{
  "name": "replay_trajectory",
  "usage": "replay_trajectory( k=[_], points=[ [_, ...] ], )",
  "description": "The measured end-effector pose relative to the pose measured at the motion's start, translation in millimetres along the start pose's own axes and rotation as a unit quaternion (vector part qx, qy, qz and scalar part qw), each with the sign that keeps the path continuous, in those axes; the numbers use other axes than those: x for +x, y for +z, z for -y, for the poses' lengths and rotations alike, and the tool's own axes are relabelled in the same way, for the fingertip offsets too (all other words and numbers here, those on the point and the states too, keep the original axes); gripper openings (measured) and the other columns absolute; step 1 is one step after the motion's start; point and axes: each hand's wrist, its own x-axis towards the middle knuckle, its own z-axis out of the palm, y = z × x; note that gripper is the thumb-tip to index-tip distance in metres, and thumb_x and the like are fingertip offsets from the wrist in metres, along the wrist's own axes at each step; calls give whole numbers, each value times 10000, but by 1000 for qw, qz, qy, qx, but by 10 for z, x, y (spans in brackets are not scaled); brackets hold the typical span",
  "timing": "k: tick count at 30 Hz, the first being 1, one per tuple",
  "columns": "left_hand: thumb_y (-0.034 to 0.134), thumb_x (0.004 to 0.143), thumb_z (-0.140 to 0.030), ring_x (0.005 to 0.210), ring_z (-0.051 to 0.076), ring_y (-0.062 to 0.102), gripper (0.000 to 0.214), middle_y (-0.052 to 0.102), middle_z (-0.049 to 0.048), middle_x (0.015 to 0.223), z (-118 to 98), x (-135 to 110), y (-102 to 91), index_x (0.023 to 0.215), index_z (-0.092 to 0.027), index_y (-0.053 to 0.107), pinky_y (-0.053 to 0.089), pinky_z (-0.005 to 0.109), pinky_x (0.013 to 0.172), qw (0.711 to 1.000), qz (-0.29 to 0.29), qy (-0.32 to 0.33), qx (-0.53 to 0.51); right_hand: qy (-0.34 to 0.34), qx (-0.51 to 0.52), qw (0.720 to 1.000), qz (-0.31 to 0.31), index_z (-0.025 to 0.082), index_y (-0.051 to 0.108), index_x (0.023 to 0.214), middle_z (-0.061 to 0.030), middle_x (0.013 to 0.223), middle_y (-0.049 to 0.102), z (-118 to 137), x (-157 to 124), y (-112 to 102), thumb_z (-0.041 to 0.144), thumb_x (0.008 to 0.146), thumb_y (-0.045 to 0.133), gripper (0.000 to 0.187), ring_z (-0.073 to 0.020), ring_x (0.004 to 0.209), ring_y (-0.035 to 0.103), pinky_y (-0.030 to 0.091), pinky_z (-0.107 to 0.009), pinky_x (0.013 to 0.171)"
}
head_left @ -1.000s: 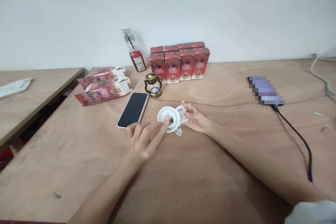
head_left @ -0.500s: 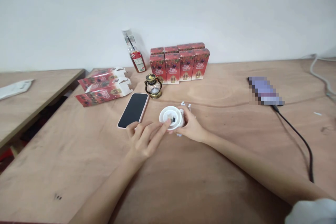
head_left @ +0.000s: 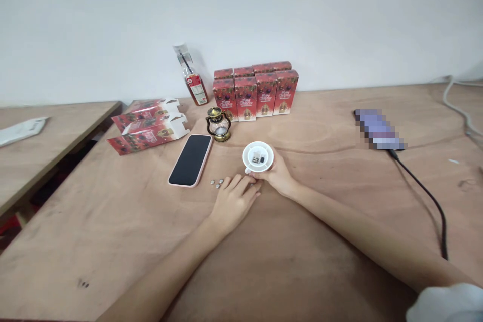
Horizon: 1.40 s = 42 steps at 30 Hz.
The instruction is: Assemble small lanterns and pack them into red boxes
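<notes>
My right hand (head_left: 279, 177) is closed around a white lantern (head_left: 268, 155), whose round underside faces me. In its centre is an uncovered battery compartment (head_left: 258, 159) with small metal and dark parts inside. The lantern's body is mostly hidden behind the base and my fingers. Just below it, my left hand (head_left: 234, 200) rests palm down on the table, fingers stretched and slightly bent, with nothing visible in them. Beside those fingertips lie three small silver button cells (head_left: 218, 186).
A black-and-gold lantern (head_left: 219, 125) stands behind a pink-edged phone (head_left: 190, 160). Several red Christmas boxes (head_left: 266, 94) line the wall beside a bottle (head_left: 196, 89). Opened red boxes (head_left: 151, 136) lie at left. Another phone (head_left: 379, 130) trails a black cable (head_left: 426, 191) at right.
My left hand has left the compartment and dropped to the table below it. Button cells now show near its fingertips. The lantern has shifted slightly right and up in my right hand.
</notes>
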Motion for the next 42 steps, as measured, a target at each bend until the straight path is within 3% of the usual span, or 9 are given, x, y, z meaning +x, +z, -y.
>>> replay_trajectory(
  k=[7,11,14,20,28,34,42],
  points=[
    [642,822,-310,821,217,547,193,628,68,910,39,-26,-8,935,-154,628,348,328,666,994,37,-99,12,27,28,999,-2,216,535,927,6,917,625,1,4,-6,211,402,849,612,-207,920,585,445,-380,891],
    [594,857,-290,794,199,554,118,618,44,848,83,-32,-24,836,-178,621,356,325,675,989,34,-131,-59,49,34,998,4,208,535,906,2,880,632,12,-1,-8,211,408,851,589,-209,893,600,457,-390,872],
    [576,850,-187,818,176,565,65,620,29,848,85,-26,-42,788,-183,593,385,316,711,976,-11,-157,-154,57,38,997,18,208,535,900,-3,841,641,15,-4,-8,232,429,846,565,-215,885,602,463,-396,855],
    [541,772,-51,741,113,606,216,646,3,790,48,-11,-89,657,-184,416,437,238,661,924,-109,-185,-317,31,30,999,1,221,535,932,-6,924,632,-4,8,-11,246,391,862,633,-214,910,590,449,-401,890],
    [528,782,-66,680,106,572,116,659,25,774,63,-8,-142,742,-175,538,457,226,608,924,-153,-166,-308,38,32,999,1,220,530,910,11,903,623,11,17,-4,206,388,849,612,-202,908,584,435,-390,910],
    [547,796,-89,656,99,580,116,650,28,749,46,7,-168,712,-168,537,457,212,572,919,-163,-164,-319,45,40,998,14,220,527,942,8,885,630,4,15,-4,207,411,848,620,-206,894,596,455,-384,882],
    [591,823,-103,541,68,536,70,618,-7,644,47,13,-265,797,-163,615,436,177,516,948,-203,-87,-228,57,54,997,20,218,534,947,0,880,644,12,9,-3,194,423,850,612,-216,908,608,468,-391,872]
  ],
)
